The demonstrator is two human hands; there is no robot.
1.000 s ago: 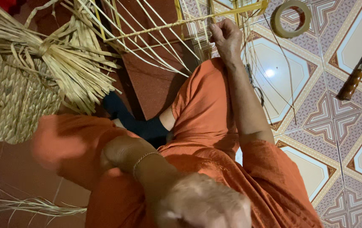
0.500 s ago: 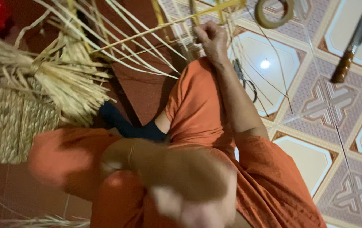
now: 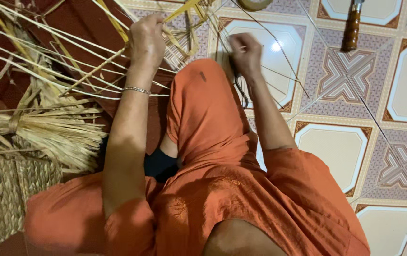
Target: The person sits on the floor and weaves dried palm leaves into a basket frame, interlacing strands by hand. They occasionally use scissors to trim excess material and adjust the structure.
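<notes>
Head view showed the left hand (image 3: 145, 41) closed around a flat yellow palm strip (image 3: 180, 10), its fingers curled tight on it above the raised knee, a thin metal bracelet (image 3: 136, 89) on the wrist. That strip ran up toward the top edge of the floor and met a small patch of woven strips (image 3: 184, 40) lying just beyond the knee. The right hand (image 3: 244, 53) was blurred; its fingers were drawn together among the thin loose strands beside the weave, but whether it pinched one I could not tell. Long pale strands (image 3: 47, 38) fanned out from under the left hand toward the left edge, across a dark red mat (image 3: 80, 21). Farther left lay a tied bundle of dry straw (image 3: 47, 130), resting against a woven basket (image 3: 4, 189) near the lower left corner. The person sat in orange clothing (image 3: 213, 156) on a patterned tile floor (image 3: 346, 147). Near the top edge, well apart from the right hand, lay a knife with a brown wooden handle (image 3: 351, 26) and part of a tape roll (image 3: 253, 4).
</notes>
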